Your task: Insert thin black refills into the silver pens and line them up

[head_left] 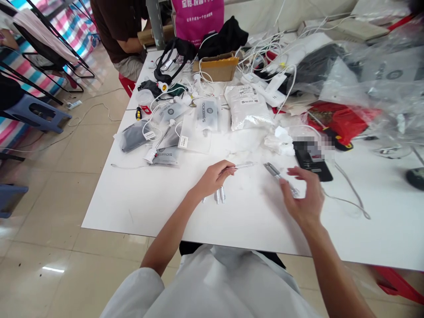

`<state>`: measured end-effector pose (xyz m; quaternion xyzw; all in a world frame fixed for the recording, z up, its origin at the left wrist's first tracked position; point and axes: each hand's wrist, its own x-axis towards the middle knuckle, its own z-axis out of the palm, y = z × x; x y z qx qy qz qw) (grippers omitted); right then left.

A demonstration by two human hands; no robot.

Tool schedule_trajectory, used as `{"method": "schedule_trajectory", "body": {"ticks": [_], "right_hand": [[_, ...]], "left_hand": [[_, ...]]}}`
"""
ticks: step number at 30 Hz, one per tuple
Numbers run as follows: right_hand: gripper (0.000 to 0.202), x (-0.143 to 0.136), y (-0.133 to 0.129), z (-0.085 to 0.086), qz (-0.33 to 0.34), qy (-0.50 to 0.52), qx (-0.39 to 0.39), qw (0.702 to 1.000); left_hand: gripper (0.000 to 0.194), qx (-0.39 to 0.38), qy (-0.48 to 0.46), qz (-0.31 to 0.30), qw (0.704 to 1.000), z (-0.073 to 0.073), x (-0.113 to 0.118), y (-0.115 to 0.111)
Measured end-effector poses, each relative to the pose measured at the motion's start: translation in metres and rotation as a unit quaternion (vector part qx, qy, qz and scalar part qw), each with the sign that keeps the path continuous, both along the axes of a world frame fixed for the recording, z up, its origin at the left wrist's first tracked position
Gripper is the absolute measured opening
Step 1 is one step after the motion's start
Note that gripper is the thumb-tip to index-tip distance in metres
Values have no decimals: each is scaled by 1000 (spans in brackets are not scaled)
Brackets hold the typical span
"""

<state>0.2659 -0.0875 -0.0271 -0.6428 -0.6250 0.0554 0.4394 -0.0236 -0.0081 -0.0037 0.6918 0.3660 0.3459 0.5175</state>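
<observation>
My left hand (215, 177) is closed in a pinch, holding one end of a thin clear plastic sleeve (245, 164) that points to the right. Below that hand, several slim silver pen-like pieces (220, 195) lie on the white table (251, 221), partly covered by it. My right hand (306, 194) hovers over the table with thumb and fingers apart. Just left of its fingers lie grey and silver pens (273, 170) side by side, their near ends partly behind the thumb. Beyond the right hand lies a black phone (316, 165), partly blurred out.
Grey printed pouches (207, 114) and a white parcel (248, 108) lie farther back. Tangled white cables (255, 53), a small cardboard box (218, 68), a red bag (347, 121) and clear plastic wrapping (371, 79) crowd the rear. A person (115, 31) sits at the far left.
</observation>
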Motion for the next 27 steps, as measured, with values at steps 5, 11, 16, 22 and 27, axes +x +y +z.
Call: {"method": "schedule_trajectory", "body": {"ticks": [5,11,16,22,27], "right_hand": [[41,-56,1,8,186,215,-61,957],[19,-82,26,13,210,345,-28,915],[20,-82,40,19,228,358,-50,904],[22,-95,41,19,228,423,-71,874],[29,-97,59,38,187,601,-45,776]], "left_hand": [[39,49,5,-45,998,1,6,-4],[41,-55,-71,-107,990,12,4,-8],[36,-150,-139,-151,967,10,5,-7],[39,-163,-167,20,972,-2,14,-11],[36,-72,-96,86,989,3,2,1]]}}
